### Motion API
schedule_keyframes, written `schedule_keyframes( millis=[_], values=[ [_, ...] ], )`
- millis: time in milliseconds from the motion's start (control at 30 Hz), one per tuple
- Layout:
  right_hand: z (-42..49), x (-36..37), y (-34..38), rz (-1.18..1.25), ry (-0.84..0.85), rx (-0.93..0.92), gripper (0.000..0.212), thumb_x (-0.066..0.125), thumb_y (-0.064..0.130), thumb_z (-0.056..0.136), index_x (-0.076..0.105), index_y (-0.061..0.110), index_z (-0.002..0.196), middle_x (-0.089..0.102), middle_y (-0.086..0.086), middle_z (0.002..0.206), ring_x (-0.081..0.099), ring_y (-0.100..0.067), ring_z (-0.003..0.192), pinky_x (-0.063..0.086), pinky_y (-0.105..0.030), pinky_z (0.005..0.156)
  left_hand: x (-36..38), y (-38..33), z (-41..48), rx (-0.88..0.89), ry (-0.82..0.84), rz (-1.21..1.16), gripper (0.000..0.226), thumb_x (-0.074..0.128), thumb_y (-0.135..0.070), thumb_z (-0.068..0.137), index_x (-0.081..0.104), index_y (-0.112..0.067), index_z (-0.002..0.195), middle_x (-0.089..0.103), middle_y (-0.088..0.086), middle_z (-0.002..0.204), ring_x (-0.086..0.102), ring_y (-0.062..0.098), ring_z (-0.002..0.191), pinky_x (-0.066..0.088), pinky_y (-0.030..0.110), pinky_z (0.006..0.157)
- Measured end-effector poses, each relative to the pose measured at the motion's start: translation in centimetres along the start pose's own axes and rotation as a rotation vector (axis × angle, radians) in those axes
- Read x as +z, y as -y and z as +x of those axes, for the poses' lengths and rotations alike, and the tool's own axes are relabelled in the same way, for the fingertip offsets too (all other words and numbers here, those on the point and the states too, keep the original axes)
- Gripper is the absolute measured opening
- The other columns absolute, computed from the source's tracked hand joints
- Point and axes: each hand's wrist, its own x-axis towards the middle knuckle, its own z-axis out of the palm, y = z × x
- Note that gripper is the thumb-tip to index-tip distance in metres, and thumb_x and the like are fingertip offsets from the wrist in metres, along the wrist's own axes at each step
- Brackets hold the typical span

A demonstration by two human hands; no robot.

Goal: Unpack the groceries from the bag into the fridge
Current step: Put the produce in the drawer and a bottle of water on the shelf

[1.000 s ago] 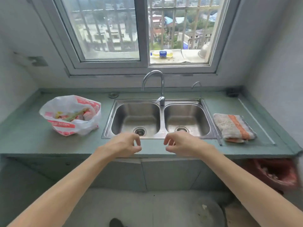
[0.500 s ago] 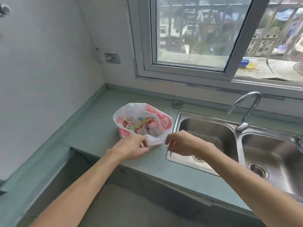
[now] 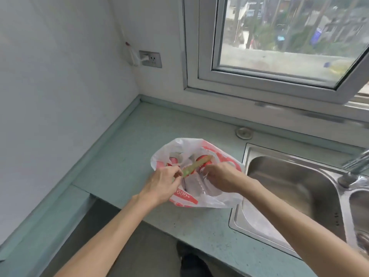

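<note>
The bag [image 3: 219, 200] is thin white plastic with red print. The only writing that can be read is "600" in white on a red band on its near wall, the rest being too creased or blurred. It sits open-mouthed on the green worktop [image 3: 123, 156] at the middle of the frame, just beside the sink [image 3: 289, 186].

A green stick [image 3: 196, 165] lies across the bag's mouth, its long axis running from lower left to upper right, with the paler yellowish end pointing to the upper right. The left hand [image 3: 162, 184] pinches its lower-left end with curled fingers. The right hand [image 3: 223, 177] reaches into the bag's right side, fingers curled and partly hidden, so I cannot tell what it grips.

Clear bottles [image 3: 196, 183] lie under the stick, with red showing on them, but their labels are unreadable.

A socket [image 3: 150, 59] is on the wall at upper left.
</note>
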Motion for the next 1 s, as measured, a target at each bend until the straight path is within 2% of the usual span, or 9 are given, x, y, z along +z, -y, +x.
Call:
schedule_keyframes(
  millis=[167,267,367,533,667,733,800,900,1000],
  values=[
    [4.9,1.4,-2.4,0.049,0.036,0.009,0.041,0.047,0.003,0.091,0.064,0.024,0.123,0.061,-0.003,0.128,0.059,-0.027,0.109,0.051,-0.036,0.086,2.1,1.5,5.2,0.067,0.103,0.179,0.022,0.052,-0.026,0.096,0.066,-0.017,0.11,0.068,0.0,0.109,0.063,0.02,0.103,0.05,0.034,0.083],
    [7.9,3.4,-3.5,-0.002,0.011,-0.02,0.05,0.052,0.005,0.091,0.052,0.024,0.137,0.055,-0.005,0.138,0.056,-0.03,0.118,0.05,-0.04,0.091,2.6,3.2,7.6,0.072,0.114,0.387,0.027,0.053,-0.022,0.088,0.066,-0.016,0.111,0.065,0.007,0.121,0.061,0.028,0.11,0.046,0.04,0.095],
    [9.7,5.6,-3.9,-0.022,0.055,-0.044,0.058,0.05,-0.002,0.086,0.047,0.022,0.139,0.058,-0.006,0.134,0.063,-0.029,0.106,0.055,-0.039,0.075,1.4,5.5,9.2,-0.007,0.14,0.491,0.036,0.061,-0.01,0.075,0.065,-0.007,0.111,0.065,0.018,0.108,0.062,0.037,0.099,0.05,0.043,0.086],
    [10.5,7.1,-4.4,-0.138,0.082,-0.071,0.037,0.054,0.002,0.089,0.058,0.012,0.124,0.067,-0.008,0.114,0.066,-0.028,0.1,0.055,-0.036,0.084,-0.7,7.0,10.6,-0.096,0.287,0.596,0.011,0.061,-0.003,0.079,0.062,-0.003,0.09,0.063,0.014,0.103,0.06,0.03,0.099,0.046,0.035,0.078],
    [11.3,6.9,-4.8,-0.171,0.084,-0.063,0.023,0.055,0.008,0.089,0.067,0.009,0.108,0.069,-0.008,0.102,0.068,-0.028,0.091,0.055,-0.036,0.075,0.7,7.9,10.6,0.086,0.23,0.517,0.02,0.071,0.004,0.061,0.067,-0.001,0.08,0.067,0.015,0.087,0.066,0.034,0.082,0.054,0.038,0.055],
    [11.3,6.3,-4.7,-0.202,0.127,-0.061,0.024,0.052,0.009,0.09,0.066,0.008,0.109,0.069,-0.009,0.101,0.067,-0.03,0.09,0.051,-0.034,0.068,1.3,7.5,10.2,0.229,0.146,0.511,0.02,0.079,0.002,0.055,0.067,-0.005,0.068,0.065,0.009,0.073,0.066,0.027,0.066,0.05,0.031,0.042],
    [10.4,5.0,-4.4,-0.253,0.219,-0.027,0.023,0.05,0.011,0.091,0.066,0.009,0.108,0.069,-0.008,0.103,0.068,-0.03,0.094,0.046,-0.032,0.065,2.2,6.8,9.6,0.365,0.129,0.503,0.016,0.082,-0.004,0.06,0.068,-0.009,0.064,0.061,0.004,0.065,0.061,0.02,0.054,0.045,0.025,0.038],
    [8.4,3.8,-4.4,-0.251,0.403,-0.008,0.027,0.047,0.013,0.094,0.064,0.005,0.114,0.067,-0.013,0.111,0.065,-0.033,0.1,0.043,-0.033,0.067,4.5,7.2,9.1,0.557,0.201,0.54,0.01,0.076,-0.019,0.076,0.068,-0.015,0.079,0.066,0.004,0.076,0.063,0.02,0.064,0.052,0.027,0.046],
    [6.5,3.5,-4.4,-0.182,0.508,-0.03,0.028,0.05,0.016,0.091,0.067,0.007,0.111,0.068,-0.014,0.105,0.066,-0.033,0.096,0.044,-0.031,0.067,6.5,7.2,9.0,0.646,0.353,0.633,0.029,0.082,-0.018,0.067,0.067,-0.021,0.092,0.069,0.001,0.097,0.065,0.021,0.084,0.057,0.032,0.07]
  ],
)
